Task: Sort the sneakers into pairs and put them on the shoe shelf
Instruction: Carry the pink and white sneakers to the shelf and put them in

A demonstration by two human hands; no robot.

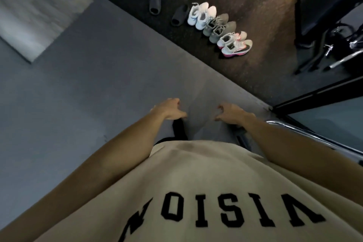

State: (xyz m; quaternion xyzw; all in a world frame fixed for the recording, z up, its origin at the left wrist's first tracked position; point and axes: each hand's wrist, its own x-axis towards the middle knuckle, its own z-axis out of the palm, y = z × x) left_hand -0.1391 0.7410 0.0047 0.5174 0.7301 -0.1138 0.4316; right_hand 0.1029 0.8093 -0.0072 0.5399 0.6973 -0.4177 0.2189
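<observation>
Three pairs of sneakers stand in a diagonal row on the dark speckled floor: a white pair (200,14), a grey-green pair (219,27) and a white-and-pink pair (235,44). Two dark slides (155,4) lie left of the white pair, a little apart from each other. My left hand (169,110) and my right hand (228,113) hover low in front of my beige shirt, over the grey mat, far from the shoes. Both hold nothing, with fingers loosely curled and apart. No shoe shelf is in view.
A grey mat (98,65) covers the floor under me, its edge running diagonally just short of the shoes. A black metal frame (306,12) and chrome bars (343,61) stand at the right. A dark glass panel (324,116) with a chrome rail lies at lower right.
</observation>
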